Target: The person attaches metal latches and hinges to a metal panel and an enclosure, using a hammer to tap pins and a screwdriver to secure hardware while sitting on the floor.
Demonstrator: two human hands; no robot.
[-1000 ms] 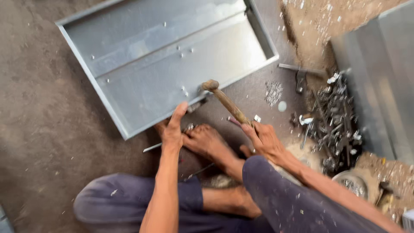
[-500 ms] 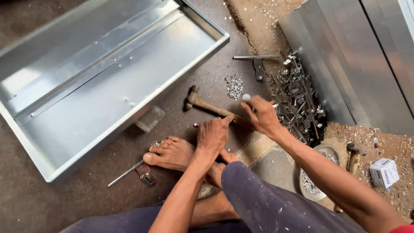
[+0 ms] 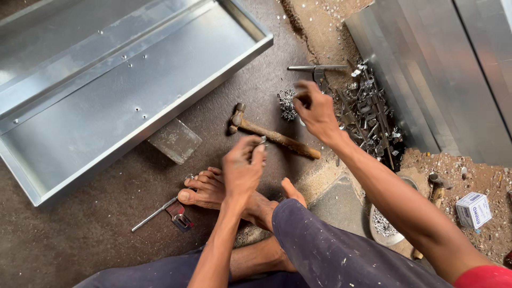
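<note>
Hammer [image 3: 274, 137]: wooden handle, small metal head, lying flat on the dark floor [image 3: 74, 234] between my two hands, held by neither. Head end points up-left, handle end down-right, near my raised knee.

Left hand [image 3: 242, 168]: hovering just below the hammer handle, fingers curled, pinching a small metal piece [image 3: 262, 141] at the fingertips. I cannot tell what kind of piece it is.

Right hand [image 3: 314, 109]: above the hammer, fingers bunched together beside a little heap of small silver fasteners [image 3: 287, 102]. It looks pinched shut, but I cannot tell whether anything is in it.

Bare foot [image 3: 210, 189]: mine, resting on the floor below the left hand.

Sheet-metal tray [image 3: 133, 85]: large, shallow, grey, with a raised rim and a few rivets, lying upper left.

Flat grey block [image 3: 174, 140]: just beside the tray's lower edge.

Thin metal rod with a reddish clamp [image 3: 178, 213]: on the floor, touching near the toes.

Pile of dark metal hardware [image 3: 368, 114]: right of the right hand, against stacked metal panels [image 3: 448, 69].

Small white box [image 3: 473, 209]: on the gritty ground, far right.

Round dish of small fasteners [image 3: 384, 224]: partly hidden behind my right forearm.
</note>
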